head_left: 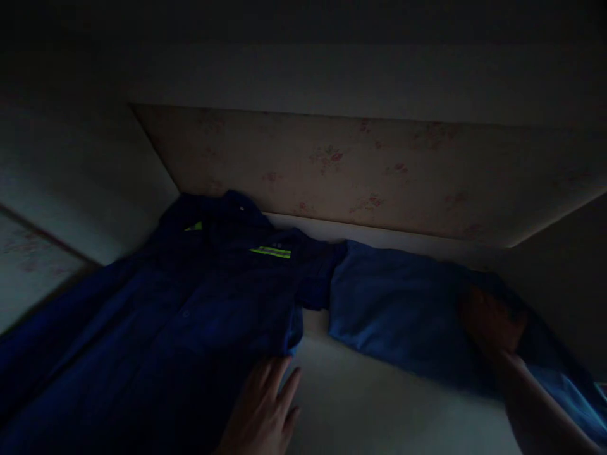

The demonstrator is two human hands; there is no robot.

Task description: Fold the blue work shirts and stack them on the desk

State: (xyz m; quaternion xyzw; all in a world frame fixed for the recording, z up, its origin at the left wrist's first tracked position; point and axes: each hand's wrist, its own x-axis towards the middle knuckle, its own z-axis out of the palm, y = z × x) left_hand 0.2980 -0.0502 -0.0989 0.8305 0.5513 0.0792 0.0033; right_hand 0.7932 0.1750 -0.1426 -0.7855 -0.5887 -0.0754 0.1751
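A dark blue work shirt (190,316) with a yellow-green chest stripe (270,252) lies spread on a pale surface (370,404) in dim light. Its right sleeve (398,303) stretches out toward the right. My left hand (263,411) lies flat with fingers apart on the shirt's side edge near the bottom of the view. My right hand (490,325) rests on the outstretched sleeve near its cuff end; its fingers are dark and blurred, so whether they grip the cloth is unclear.
A floral-patterned panel (370,170) rises behind the shirt along the far edge. Another patterned surface (28,259) shows at the far left. The room is very dark.
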